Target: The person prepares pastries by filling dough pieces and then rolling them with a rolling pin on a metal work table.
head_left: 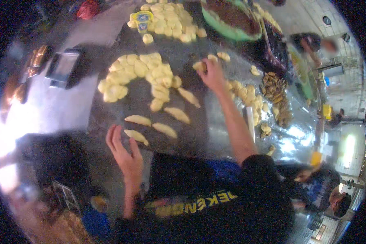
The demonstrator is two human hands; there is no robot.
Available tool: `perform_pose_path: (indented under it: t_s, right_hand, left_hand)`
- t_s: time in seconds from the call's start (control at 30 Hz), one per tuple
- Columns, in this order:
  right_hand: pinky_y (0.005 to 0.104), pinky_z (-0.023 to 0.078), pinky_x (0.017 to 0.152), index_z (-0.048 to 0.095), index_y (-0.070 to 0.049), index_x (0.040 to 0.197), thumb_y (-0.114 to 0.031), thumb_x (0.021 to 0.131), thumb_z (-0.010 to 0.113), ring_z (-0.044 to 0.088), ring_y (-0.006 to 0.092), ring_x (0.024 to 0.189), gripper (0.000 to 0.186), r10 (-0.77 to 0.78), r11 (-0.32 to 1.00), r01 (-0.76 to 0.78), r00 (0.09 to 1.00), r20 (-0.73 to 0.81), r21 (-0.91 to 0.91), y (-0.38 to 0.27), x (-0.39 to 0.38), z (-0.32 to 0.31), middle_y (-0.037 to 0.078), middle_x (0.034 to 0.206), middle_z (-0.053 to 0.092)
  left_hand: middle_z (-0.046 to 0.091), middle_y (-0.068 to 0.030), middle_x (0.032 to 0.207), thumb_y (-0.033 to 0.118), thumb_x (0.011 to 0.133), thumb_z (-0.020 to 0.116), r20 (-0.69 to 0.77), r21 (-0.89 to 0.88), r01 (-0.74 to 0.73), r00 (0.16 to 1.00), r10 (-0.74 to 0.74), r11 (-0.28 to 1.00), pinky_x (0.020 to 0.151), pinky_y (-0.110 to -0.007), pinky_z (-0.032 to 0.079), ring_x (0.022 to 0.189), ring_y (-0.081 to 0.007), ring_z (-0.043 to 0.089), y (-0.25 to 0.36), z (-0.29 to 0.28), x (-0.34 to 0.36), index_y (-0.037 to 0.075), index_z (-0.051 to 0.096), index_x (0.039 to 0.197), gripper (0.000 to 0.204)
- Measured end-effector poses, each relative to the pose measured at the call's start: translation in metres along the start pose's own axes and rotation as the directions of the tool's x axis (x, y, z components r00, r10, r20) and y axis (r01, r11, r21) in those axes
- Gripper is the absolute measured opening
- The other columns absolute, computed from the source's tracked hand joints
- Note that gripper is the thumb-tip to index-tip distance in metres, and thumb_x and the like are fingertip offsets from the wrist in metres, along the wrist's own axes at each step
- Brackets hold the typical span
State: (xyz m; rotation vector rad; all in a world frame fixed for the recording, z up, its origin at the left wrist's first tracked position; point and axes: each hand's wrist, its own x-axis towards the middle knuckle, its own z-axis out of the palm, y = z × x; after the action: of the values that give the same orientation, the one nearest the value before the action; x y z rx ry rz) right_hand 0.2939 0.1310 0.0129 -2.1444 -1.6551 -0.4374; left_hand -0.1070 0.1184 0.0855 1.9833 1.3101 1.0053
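Leftmost, a grey box-shaped device (63, 67) sits on the shiny metal worktable (69, 105). Next, the left hand (124, 152) lies flat with fingers spread and empty, just beside a folded half-moon dough piece (136, 136) on the dark work board (110, 118); more folded pieces line up beyond it, and a heap of yellow dough lumps (136, 75) curves above. Further right, the right hand (212, 75) reaches out with fingers pinched on a small dough lump (199, 66). A green bowl of dark filling (230, 18) stands behind, and browned fried pieces (276, 95) lie at the far right.
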Motion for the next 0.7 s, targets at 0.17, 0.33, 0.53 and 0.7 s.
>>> perform_pose_path:
  t_s: [0.17,0.33,0.53,0.7]
  right_hand:
    - [0.0379,0.05,0.069,0.063,-0.002,0.095,-0.017,0.083,0.069,0.063,0.032,0.078,0.021,0.047,0.932,-0.062,0.998,0.051,0.358,-0.078,0.007,-0.042,0.014,0.086,0.064]
    - [0.0364,0.051,0.078,0.066,-0.003,0.1,-0.014,0.084,0.068,0.066,0.0243,0.09,0.02,-0.006,0.732,-0.216,0.946,0.324,0.646,-0.178,-0.056,-0.148,0.013,0.097,0.068]
    - [0.0341,0.052,0.085,0.068,-0.001,0.101,-0.008,0.083,0.071,0.065,0.0196,0.098,0.02,0.25,-0.036,-0.734,0.651,0.717,0.679,-0.21,-0.104,-0.221,0.011,0.106,0.07]
    - [0.0356,0.052,0.084,0.064,-0.001,0.111,-0.013,0.086,0.066,0.064,0.0221,0.1,0.027,0.368,-0.201,-0.484,0.768,0.524,0.852,-0.197,-0.127,-0.198,0.012,0.113,0.066]
  left_hand:
    - [0.057,-0.0201,0.119,-0.002,0.083,0.059,0.266,-0.301,0.126,0.963,-0.044,0.945,0.099,-0.044,0.041,0.113,-0.038,0.054,0.013,0.005,0.027,-0.002,0.057,0.118,0.035]
    - [0.064,-0.015,0.116,0.006,0.08,0.066,0.023,-0.359,-0.546,0.806,0.592,0.757,0.094,-0.044,0.047,0.111,-0.0369,0.059,0.066,0.026,0.04,0.004,0.064,0.112,0.032]
    - [0.07,-0.0123,0.107,0.013,0.08,0.071,-0.038,-0.908,-0.33,0.681,0.732,0.259,0.09,-0.046,0.051,0.1,-0.0364,0.066,0.081,0.041,0.034,0.006,0.066,0.111,0.033]
    - [0.07,-0.0101,0.108,0.01,0.083,0.07,0.227,-0.891,-0.127,0.706,0.671,0.435,0.09,-0.041,0.051,0.099,-0.0278,0.067,0.094,0.065,0.019,0.005,0.066,0.112,0.029]
